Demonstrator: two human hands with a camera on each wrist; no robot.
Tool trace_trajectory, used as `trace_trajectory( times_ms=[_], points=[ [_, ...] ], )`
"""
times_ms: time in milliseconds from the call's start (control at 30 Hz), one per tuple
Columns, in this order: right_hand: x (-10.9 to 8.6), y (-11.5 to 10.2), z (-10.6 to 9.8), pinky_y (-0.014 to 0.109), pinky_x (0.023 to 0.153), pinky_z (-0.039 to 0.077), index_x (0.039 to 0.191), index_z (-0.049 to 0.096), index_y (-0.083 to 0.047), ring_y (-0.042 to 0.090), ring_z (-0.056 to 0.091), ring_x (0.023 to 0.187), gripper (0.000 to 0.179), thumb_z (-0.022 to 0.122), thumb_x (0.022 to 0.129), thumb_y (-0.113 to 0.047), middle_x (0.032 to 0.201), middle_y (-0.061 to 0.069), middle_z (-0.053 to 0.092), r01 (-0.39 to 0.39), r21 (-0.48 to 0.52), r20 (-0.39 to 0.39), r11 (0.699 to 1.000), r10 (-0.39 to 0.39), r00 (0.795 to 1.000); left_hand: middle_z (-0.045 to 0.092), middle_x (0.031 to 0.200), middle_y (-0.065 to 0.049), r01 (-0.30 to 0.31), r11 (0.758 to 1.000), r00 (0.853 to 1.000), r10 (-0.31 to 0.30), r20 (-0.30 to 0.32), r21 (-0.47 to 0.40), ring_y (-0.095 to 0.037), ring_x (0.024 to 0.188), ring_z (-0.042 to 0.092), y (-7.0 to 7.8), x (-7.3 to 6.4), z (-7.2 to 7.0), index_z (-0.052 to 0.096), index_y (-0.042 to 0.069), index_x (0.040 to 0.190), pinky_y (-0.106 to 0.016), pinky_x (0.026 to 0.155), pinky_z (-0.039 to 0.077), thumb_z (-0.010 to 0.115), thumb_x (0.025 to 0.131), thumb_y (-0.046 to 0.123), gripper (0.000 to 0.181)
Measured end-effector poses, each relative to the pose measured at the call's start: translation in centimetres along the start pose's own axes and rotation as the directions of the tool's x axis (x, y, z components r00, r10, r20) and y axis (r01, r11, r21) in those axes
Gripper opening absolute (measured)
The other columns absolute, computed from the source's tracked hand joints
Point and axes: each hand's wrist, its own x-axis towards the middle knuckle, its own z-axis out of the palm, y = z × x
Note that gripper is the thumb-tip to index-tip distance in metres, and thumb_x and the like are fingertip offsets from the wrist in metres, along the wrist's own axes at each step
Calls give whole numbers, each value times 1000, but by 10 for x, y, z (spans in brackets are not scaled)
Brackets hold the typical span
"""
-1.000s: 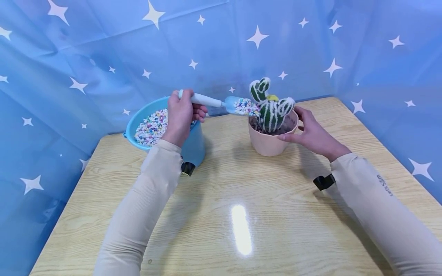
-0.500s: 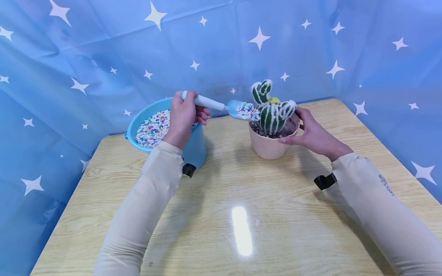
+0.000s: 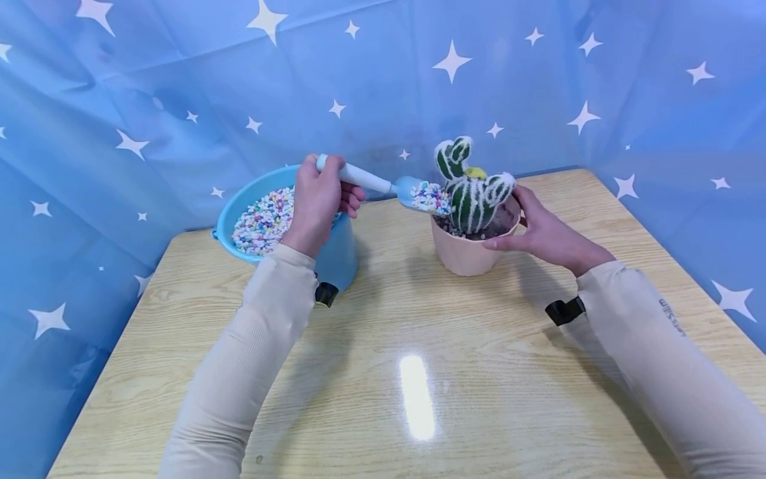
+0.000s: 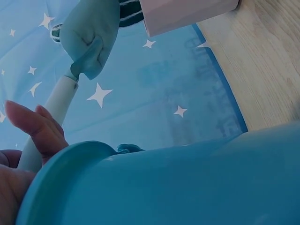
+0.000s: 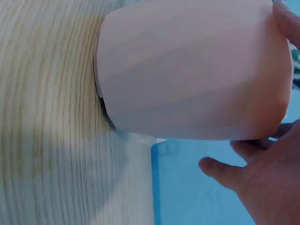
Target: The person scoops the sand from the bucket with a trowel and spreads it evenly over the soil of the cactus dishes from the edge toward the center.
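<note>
In the head view, my left hand (image 3: 316,203) grips the pale handle of a small blue shovel (image 3: 366,179). Multicoloured pebbles (image 3: 429,197) lie heaped in its blade, whose tip reaches over the left rim of a pink flower pot (image 3: 467,256). A green cactus with white fuzzy stripes (image 3: 469,205) grows from dark soil in the pot. My right hand (image 3: 546,233) holds the pot's right side, thumb at the front of the rim and fingers behind. The left wrist view shows the back of the shovel blade (image 4: 89,40), and the right wrist view the pot's wall (image 5: 192,70).
A light blue bucket (image 3: 342,256) full of similar pebbles (image 3: 263,223) stands at the back left of the wooden table (image 3: 359,399), under my left forearm. A blue curtain with white stars (image 3: 383,80) hangs close behind the bucket and pot.
The shovel has come down slightly, its blade tipping lower over the pot rim. More pale bits show on the soil beside the cactus. My right hand keeps its hold on the pot.
</note>
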Motion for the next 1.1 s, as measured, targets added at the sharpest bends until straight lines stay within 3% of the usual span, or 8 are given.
trace_trajectory(
  times_ms=[267, 567, 800, 1100],
  points=[
    [1, -1, -1, 70, 111, 18, 158, 7, -24, 33, 3, 145, 106, 82, 83, -27, 157, 11, 3, 17, -28, 8, 999, -17, 1000, 61, 67, -16, -16, 1000, 1000, 16, 9, 20, -16, 45, 52, 0, 1, -1, 41, 4, 107, -26, 39, 50, 41, 105, 18, 15],
    [0, 0, -6, 67, 114, 15, 158, 6, -24, 30, 3, 146, 106, 82, 84, -26, 159, 6, 5, 12, -12, 40, 1000, -12, 999, 61, 66, -16, 11, 998, 1000, -12, 11, 69, -17, 44, 50, 2, 3, 1, 40, 4, 105, -25, 38, 49, 42, 106, 20, 16],
    [-2, 4, -10, 66, 113, 17, 157, 9, -21, 30, 6, 147, 105, 82, 83, -23, 159, 6, 7, 4, -24, 43, 1000, -3, 999, 60, 66, -17, 23, 997, 998, -26, 50, 77, -18, 44, 50, 3, 3, 3, 38, 5, 102, -25, 38, 47, 42, 106, 21, 16],
    [4, 1, -6, 67, 113, 16, 157, 9, -25, 25, 4, 147, 104, 82, 83, -21, 160, 5, 6, 48, -15, 67, 999, -47, 997, 59, 65, -17, 16, 995, 999, -20, 42, 100, -18, 43, 48, 5, 3, 1, 38, 6, 102, -25, 37, 46, 42, 105, 21, 16]
  ],
)
